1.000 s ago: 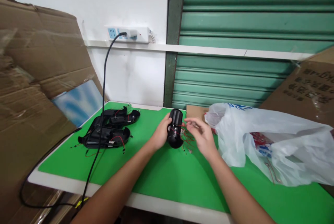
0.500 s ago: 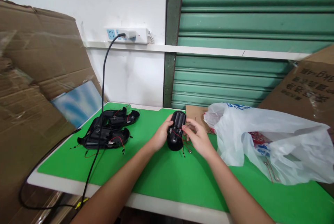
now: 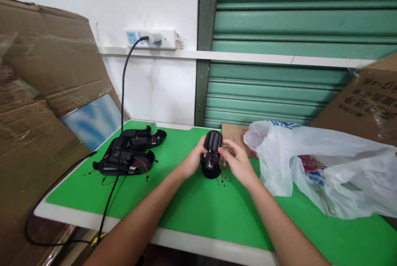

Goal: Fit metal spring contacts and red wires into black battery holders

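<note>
A glossy black plastic shell with a rounded lower end and a ribbed upper part is held upright over the middle of the green mat. My left hand grips its left edge, thumb on the front. On the other side, my right hand has its thumb and fingers pinched at a thin red wire by the shell's right edge. Other thin wires with small dark and metal ends dangle below that hand. The right hand's rear fingers are partly hidden.
Several similar black shells with red wires lie at the left of the green mat. A black cable runs past them from a wall socket. White plastic bags with red wires lie at the right, near cardboard.
My right thumb has shifted slightly up along the shell, and the red wire now shows above it. The shell has turned a little; the left hand keeps its hold.
</note>
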`<state>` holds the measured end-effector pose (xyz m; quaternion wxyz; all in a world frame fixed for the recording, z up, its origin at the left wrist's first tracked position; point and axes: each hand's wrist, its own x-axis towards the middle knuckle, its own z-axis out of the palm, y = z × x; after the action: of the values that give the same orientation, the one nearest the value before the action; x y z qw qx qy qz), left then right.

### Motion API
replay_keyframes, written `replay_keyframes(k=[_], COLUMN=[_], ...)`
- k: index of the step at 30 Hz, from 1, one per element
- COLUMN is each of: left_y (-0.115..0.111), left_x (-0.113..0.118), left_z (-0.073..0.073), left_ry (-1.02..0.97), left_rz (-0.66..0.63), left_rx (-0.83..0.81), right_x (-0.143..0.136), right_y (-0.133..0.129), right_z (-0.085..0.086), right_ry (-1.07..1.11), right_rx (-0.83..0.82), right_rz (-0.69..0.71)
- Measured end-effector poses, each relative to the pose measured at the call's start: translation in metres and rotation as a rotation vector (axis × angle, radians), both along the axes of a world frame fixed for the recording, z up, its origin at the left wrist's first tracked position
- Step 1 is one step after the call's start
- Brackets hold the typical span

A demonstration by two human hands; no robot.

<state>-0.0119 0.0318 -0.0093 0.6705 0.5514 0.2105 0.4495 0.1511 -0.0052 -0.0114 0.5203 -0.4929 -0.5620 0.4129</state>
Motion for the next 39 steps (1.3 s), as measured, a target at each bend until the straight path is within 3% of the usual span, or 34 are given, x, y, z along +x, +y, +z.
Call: replay_keyframes(k=[11,21,27,30,35,39], left_y=[-0.011,-0.007,-0.008,-0.006,-0.003,-0.004], left_x=[-0.005,-0.009,-0.016,-0.013,-0.001,0.001], left_z=[0.011,0.003,0.006,0.005,0.001,0.004], left_ry=[0.288,0.326,0.394,0.356,0.068,0.017], left_rz=[0.026,-0.028,-0.063,-0.062,-0.038,-0.053], left_rx=[0.139,0.266,0.315,0.244,-0.002,-0.054], right_x=[0.003,0.004,0.005,0.005,0.004,0.003], right_y=[0.001,0.002,0.004,0.004,0.003,0.001], right_z=[0.001,-0.001,-0.004,-0.004,-0.001,0.001], right_ry=[0.063,0.1,0.102,0.102,0.09,0.082], right_rx=[-0.035,-0.053,-0.073,-0.067,-0.061,-0.068], right_rz=[0.025,0.046,0.067,0.074,0.074,0.078])
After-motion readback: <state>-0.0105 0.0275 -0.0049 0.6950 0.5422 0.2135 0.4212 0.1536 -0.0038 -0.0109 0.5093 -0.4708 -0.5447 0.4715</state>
